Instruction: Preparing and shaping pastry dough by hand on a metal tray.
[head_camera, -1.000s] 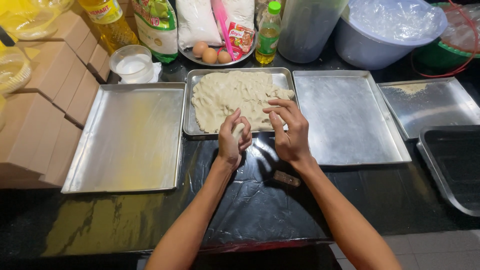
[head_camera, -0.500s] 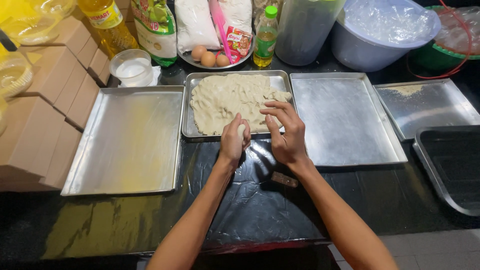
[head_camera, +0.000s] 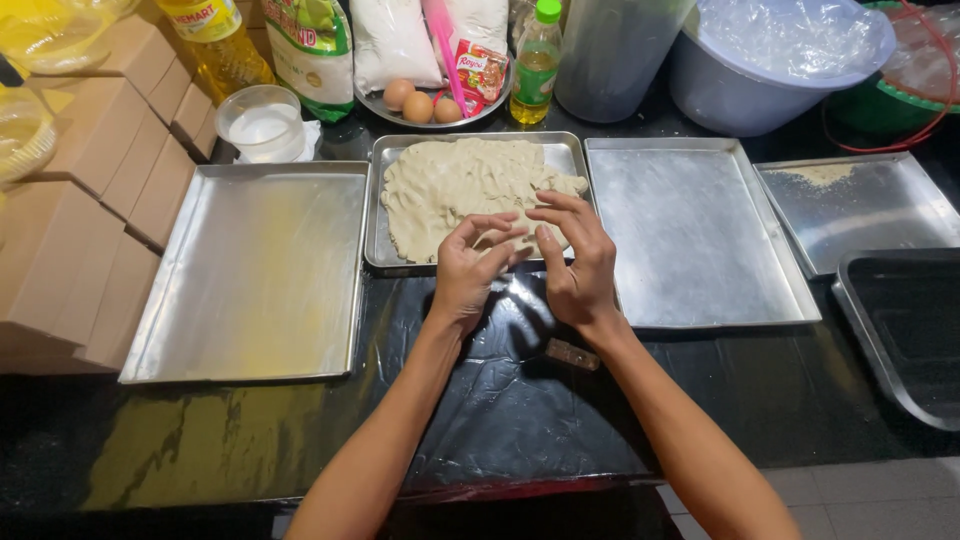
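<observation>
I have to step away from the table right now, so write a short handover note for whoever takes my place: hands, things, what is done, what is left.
Left hand and right hand: both at the near edge of the dough tray, fingers curled together around a small bit of dough; how firmly they grip it I cannot tell.
Dough: one rough slab filling most of that tray.
Done: no shaped pieces are visible on any tray.
Left: the large tray on the left and the large tray on the right hold no pieces; nearly all the dough is unportioned.

dough (head_camera: 455, 185) near edge — behind both hands | dark tray (head_camera: 905, 330) — cut off right
</observation>
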